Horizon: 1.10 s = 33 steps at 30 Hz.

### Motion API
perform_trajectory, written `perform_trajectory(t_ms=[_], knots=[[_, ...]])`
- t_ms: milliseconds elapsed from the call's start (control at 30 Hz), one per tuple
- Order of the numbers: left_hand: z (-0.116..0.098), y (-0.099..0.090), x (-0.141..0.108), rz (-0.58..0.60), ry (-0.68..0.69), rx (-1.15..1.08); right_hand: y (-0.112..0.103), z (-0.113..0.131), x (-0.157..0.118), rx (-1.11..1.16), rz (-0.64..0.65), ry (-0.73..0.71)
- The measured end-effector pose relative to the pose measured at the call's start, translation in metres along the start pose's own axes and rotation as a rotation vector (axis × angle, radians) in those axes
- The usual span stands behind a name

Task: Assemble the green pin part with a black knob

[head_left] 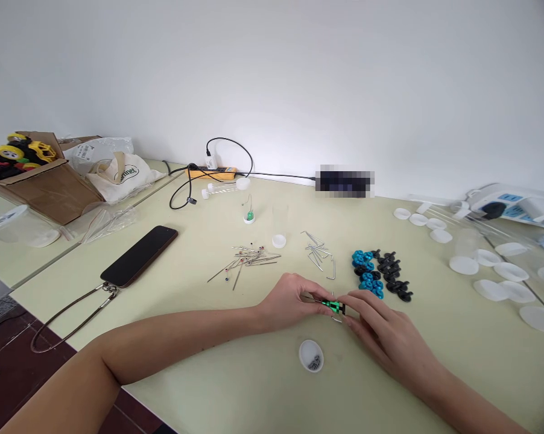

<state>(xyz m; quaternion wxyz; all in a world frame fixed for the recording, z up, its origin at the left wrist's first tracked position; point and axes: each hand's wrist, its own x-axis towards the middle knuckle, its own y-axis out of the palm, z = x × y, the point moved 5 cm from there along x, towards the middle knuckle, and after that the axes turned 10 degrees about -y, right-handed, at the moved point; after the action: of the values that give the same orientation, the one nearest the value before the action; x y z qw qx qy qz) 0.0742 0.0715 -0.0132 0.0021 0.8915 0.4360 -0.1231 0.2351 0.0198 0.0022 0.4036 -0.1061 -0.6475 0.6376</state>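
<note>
My left hand (294,301) and my right hand (376,322) meet at a small green metal part (332,305) with a black end. The left fingers pinch its left side, with a thin metal piece showing between them. My right fingertips hold its black end. Just below it, a short bent silver pin (336,319) lies near the right fingertips. A white lid (310,355) with small screws sits in front of the hands. Behind them are bent hex keys (317,248) and thin metal rods (247,260). Blue knobs (368,274) and black pieces (393,274) lie to the right.
A black phone (140,255) with a strap lies at the left. Farther left stands a cardboard box (57,190). White caps (509,271) and clear tubes spread over the right side. A power strip (211,173) with cables lies by the wall.
</note>
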Motion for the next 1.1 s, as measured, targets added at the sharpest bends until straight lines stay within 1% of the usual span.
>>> perform_trajectory(t_ms=[200,300,400,633,767,900,1000,1100], knots=[[-0.0040,-0.0004,-0.0017,-0.019,0.010,0.032,0.0011,0.0000,0.0004,0.014,0.019,-0.001],[-0.0062,-0.0011,-0.0021,-0.036,0.046,0.070,0.0012,0.0006,0.0015,0.016,0.020,0.006],[-0.0065,-0.0009,-0.0015,-0.026,0.075,0.074,0.0006,0.0007,0.0016,-0.006,0.005,0.025],[-0.0051,-0.0006,-0.0008,-0.024,0.073,0.114,0.0018,0.0004,-0.0009,-0.006,-0.014,-0.024],[-0.0061,-0.0013,-0.0014,-0.035,0.063,0.083,-0.0007,-0.0006,0.0007,0.005,-0.008,0.001],[-0.0073,-0.0019,-0.0026,-0.042,0.042,0.057,-0.0034,0.0008,0.0020,-0.009,-0.021,-0.029],[-0.0092,-0.0025,-0.0035,-0.048,0.053,0.023,-0.0027,-0.0014,0.0003,0.005,-0.025,-0.012],[-0.0084,-0.0032,-0.0030,-0.056,0.021,0.000,-0.0028,-0.0028,-0.0014,0.020,-0.048,-0.012]])
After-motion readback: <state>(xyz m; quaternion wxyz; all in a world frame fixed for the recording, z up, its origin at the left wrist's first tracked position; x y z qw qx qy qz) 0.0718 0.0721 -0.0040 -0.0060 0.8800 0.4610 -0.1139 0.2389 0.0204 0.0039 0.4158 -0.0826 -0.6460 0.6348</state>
